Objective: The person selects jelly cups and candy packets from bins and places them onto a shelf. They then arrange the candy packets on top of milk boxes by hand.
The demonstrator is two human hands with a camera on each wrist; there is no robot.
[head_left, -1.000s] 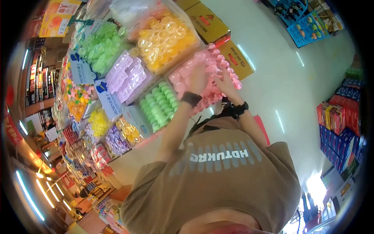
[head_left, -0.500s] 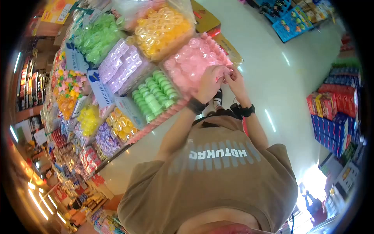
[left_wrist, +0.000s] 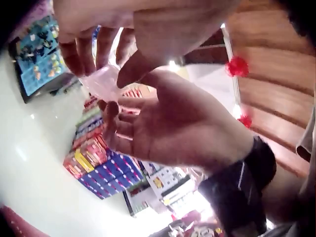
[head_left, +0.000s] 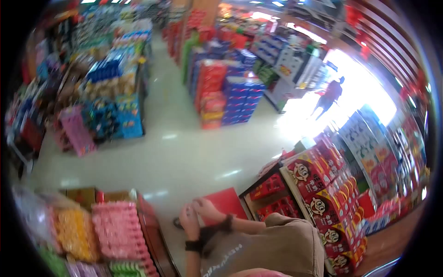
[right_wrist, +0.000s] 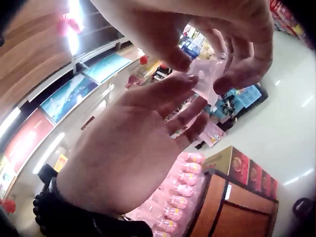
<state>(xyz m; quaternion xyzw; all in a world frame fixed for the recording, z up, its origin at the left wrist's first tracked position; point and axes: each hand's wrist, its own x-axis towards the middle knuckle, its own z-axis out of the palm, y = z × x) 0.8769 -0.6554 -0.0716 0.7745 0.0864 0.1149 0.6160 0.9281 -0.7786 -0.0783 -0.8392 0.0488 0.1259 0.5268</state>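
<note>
Held between both hands is a small translucent pale-pink packet (right_wrist: 206,79), its plastic catching the light. My left hand (head_left: 189,222) pinches one side with thumb and fingertips. My right hand (head_left: 208,211) grips the packet from the other side, fingers curled around its edge. In the left wrist view, the pink plastic (left_wrist: 102,83) shows between the two sets of fingertips. Both hands are raised close together in front of the body, at the right of a stand of pink wrapped sweets (head_left: 117,228). The packet itself is too small to make out in the head view.
Orange sweets (head_left: 76,233) lie left of the pink ones. A brown-sided stand (head_left: 154,235) borders the display. A red panel (head_left: 226,203) is behind the hands. Red cartons (head_left: 318,180) are stacked at the right, blue boxes (head_left: 242,99) farther off. A person (head_left: 328,97) is by the bright doorway.
The hands came away from the pink sweets and together, with a pink packet between them. The head view has swung right and up, bringing the aisle and doorway into sight.
</note>
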